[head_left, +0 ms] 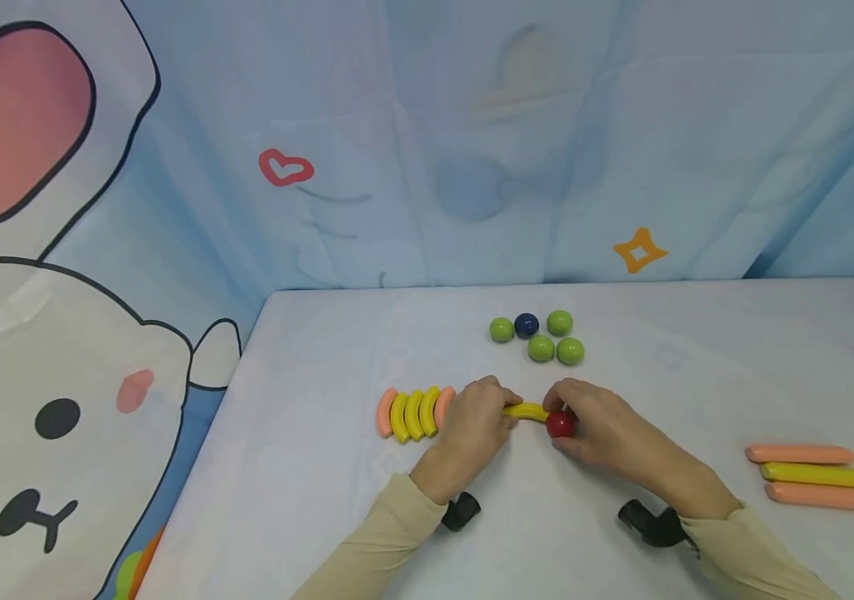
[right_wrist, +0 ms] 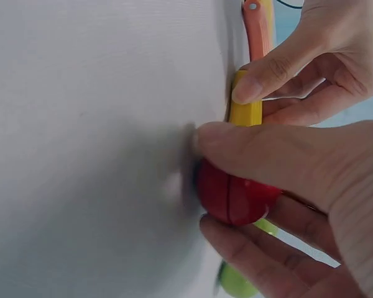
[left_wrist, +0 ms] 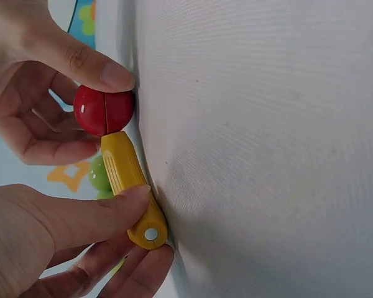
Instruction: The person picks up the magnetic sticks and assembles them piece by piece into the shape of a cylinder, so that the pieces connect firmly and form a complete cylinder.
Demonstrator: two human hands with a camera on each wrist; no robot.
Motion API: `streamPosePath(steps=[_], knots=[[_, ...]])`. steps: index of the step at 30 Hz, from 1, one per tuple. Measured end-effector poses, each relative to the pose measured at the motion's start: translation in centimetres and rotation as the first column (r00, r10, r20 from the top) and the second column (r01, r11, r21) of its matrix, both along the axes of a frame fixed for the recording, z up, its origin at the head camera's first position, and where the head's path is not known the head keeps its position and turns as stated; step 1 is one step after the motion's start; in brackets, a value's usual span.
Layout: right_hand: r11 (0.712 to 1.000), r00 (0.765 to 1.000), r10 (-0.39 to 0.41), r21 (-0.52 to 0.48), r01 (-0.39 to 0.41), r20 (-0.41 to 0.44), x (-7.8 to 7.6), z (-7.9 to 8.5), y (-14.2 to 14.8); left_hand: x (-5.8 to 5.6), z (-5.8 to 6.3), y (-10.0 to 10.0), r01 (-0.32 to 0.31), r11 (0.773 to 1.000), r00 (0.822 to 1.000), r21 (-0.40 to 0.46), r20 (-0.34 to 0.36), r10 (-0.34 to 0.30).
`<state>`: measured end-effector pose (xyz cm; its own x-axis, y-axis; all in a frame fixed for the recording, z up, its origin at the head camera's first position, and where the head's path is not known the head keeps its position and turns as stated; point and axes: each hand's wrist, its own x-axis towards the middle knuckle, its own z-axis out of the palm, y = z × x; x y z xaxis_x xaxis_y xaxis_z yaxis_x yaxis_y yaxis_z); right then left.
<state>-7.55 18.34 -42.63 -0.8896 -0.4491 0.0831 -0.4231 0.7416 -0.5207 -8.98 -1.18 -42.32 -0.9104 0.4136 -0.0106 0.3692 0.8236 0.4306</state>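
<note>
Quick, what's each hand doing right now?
Left hand: closed, pinching the curved yellow piece.
Right hand: closed, holding the red ball.

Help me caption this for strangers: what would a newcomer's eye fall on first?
Probably the red ball, low and right of centre in the head view, pinched in the right hand against a yellow stick the left hand holds. Next, four green balls and a blue ball beyond the hands. Then the big cartoon animal down the left side.
</note>
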Motion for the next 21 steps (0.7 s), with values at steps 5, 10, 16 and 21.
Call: streamPosePath(steps=[5,10,16,21], knots=[[0.999,1.0,0.015,0.035,-0.015,-0.01,0.01,0.33,-0.16,0.01,0.09,0.12,-0.004,1.0,1.0,-0.015,-0.007,0.004],[0.999,0.999,0.035,0.009,-0.035,-0.02,-0.04,0.13,0.0,0.11,0.1,0.01,0.002,1.0,1.0,-0.006,-0.002,-0.002],[0.998,1.0,0.013,-0.054,-0.014,-0.016,-0.26,-0.17,-0.36,0.21,-0.08,-0.11,0.024,0.999,1.0,0.041,0.015,-0.025],[0.997,0.999,0.015,-0.073,-0.013,0.031,-0.48,-0.11,-0.56,0.21,-0.3,-0.15,0.036,0.995,0.999,0.091,0.033,-0.039]])
